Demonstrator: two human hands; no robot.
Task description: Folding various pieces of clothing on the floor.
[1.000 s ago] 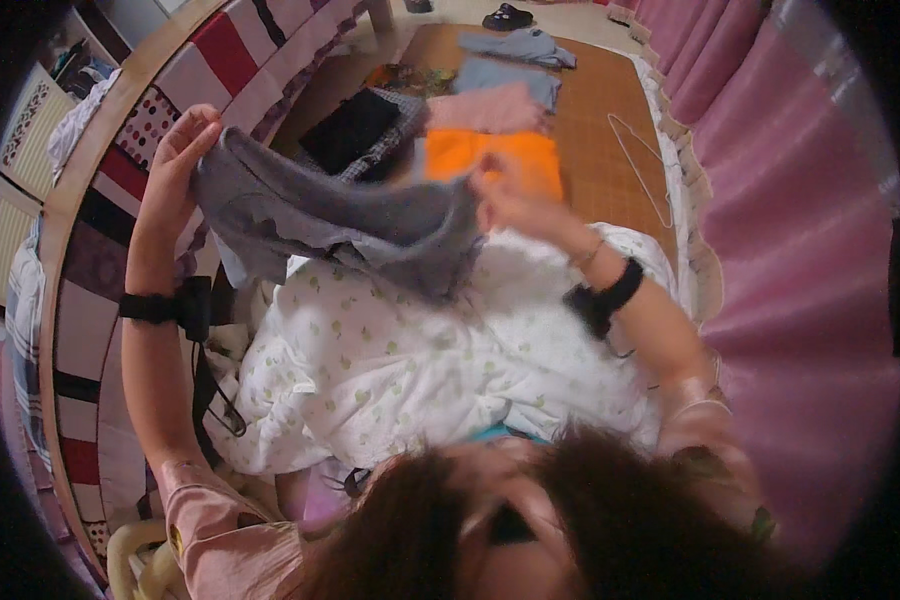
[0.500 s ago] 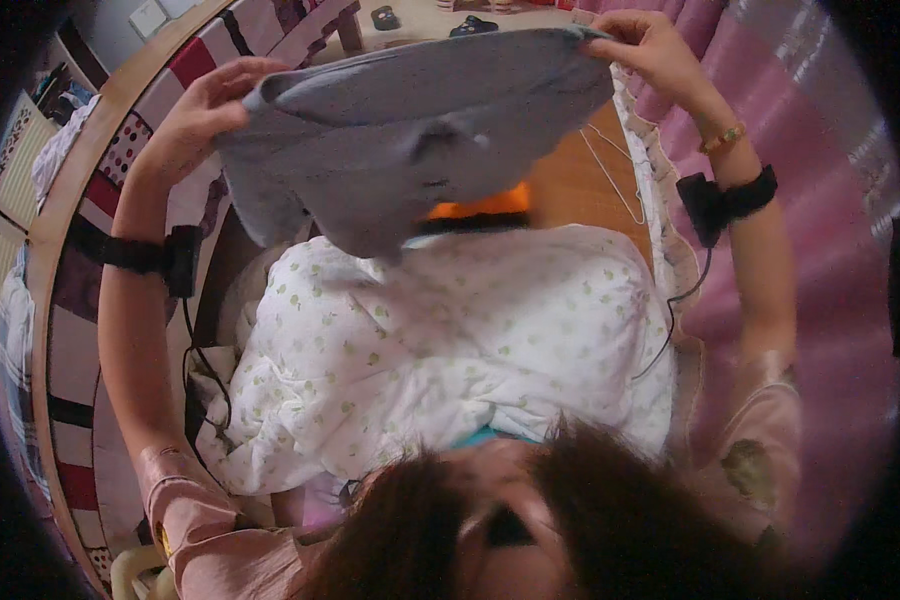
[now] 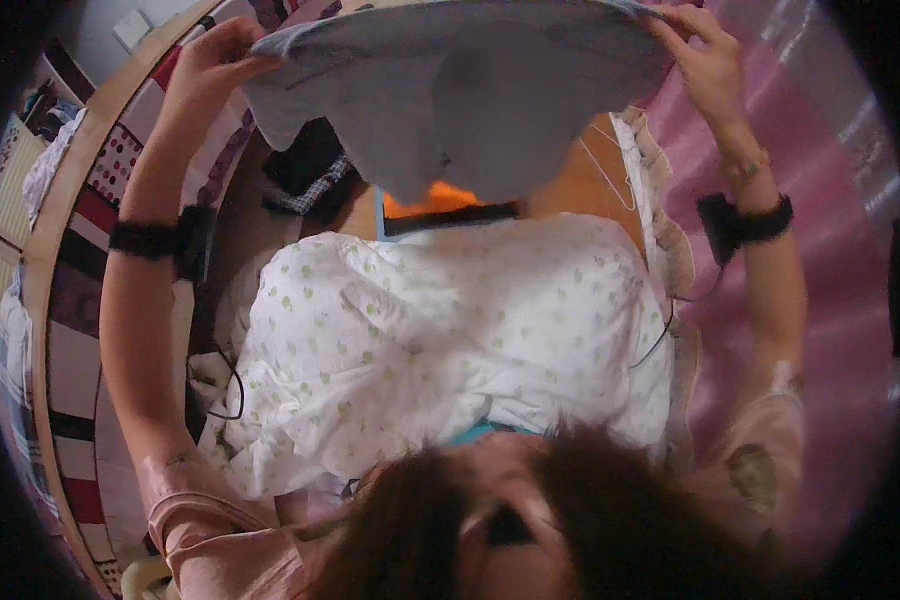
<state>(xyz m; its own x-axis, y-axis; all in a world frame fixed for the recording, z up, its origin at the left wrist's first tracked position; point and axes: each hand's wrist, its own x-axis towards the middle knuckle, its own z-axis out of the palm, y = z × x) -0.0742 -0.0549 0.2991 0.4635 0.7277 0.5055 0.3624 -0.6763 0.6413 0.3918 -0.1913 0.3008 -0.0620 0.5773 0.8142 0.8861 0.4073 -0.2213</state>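
A grey garment (image 3: 470, 90) is stretched wide and held up high in front of me. My left hand (image 3: 215, 65) grips its left edge at the upper left. My right hand (image 3: 705, 60) pinches its right edge at the upper right. Both wrists wear black bands. The spread cloth hides most of the wooden surface behind it; an orange folded garment (image 3: 435, 200) shows just under its lower edge. Below lies a white quilt with small green dots (image 3: 450, 330), bunched over my lap.
A dark checked garment (image 3: 310, 175) lies left of the orange one. A white clothes hanger (image 3: 610, 175) rests on the wood at the right. A curved patchwork headboard (image 3: 80, 250) runs down the left; pink curtain fabric (image 3: 830, 280) fills the right. Thin black cables trail over the quilt.
Both hands have gone up and apart, lifting the grey garment from a bunched state over the quilt to a wide spread that now covers the folded clothes behind.
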